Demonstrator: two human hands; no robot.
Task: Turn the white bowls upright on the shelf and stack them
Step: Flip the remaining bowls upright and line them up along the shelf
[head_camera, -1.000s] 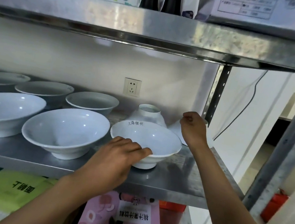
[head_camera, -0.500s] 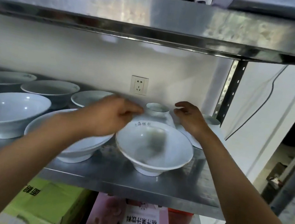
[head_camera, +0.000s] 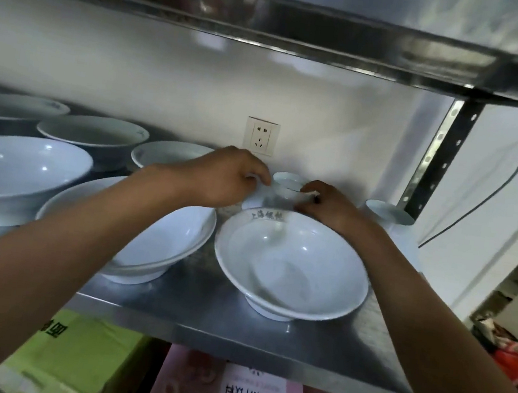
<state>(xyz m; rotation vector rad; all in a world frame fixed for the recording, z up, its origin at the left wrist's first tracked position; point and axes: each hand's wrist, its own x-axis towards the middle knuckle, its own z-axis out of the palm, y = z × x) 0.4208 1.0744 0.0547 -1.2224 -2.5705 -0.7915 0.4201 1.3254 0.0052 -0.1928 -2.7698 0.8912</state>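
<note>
Both arms reach over the front row of bowls to the back of the steel shelf [head_camera: 234, 333]. The left hand [head_camera: 224, 179] and the right hand [head_camera: 325, 204] close in from either side on an upside-down white bowl [head_camera: 284, 188] that stands just under the wall socket [head_camera: 261, 136], its foot ring pointing up. The fingers of each hand are curled against the bowl's flanks, gripping it between them; the picture is blurred there, so I cannot tell whether the bowl has left the shelf or tilted.

Directly in front of it sits an upright white bowl with dark lettering on its inner rim [head_camera: 291, 265], foot down on the metal. To its left, partly under the left forearm, is another upright white bowl [head_camera: 163, 243], and further left a third large one [head_camera: 16, 173]. Behind these, three more upright bowls [head_camera: 92, 133] line the back of the shelf.

At the far right, beside the perforated upright post [head_camera: 435, 159], a second inverted white bowl [head_camera: 389, 214] rests rim down. Below the shelf lie a green carton [head_camera: 75, 356] and a pink box [head_camera: 227, 391]
</note>
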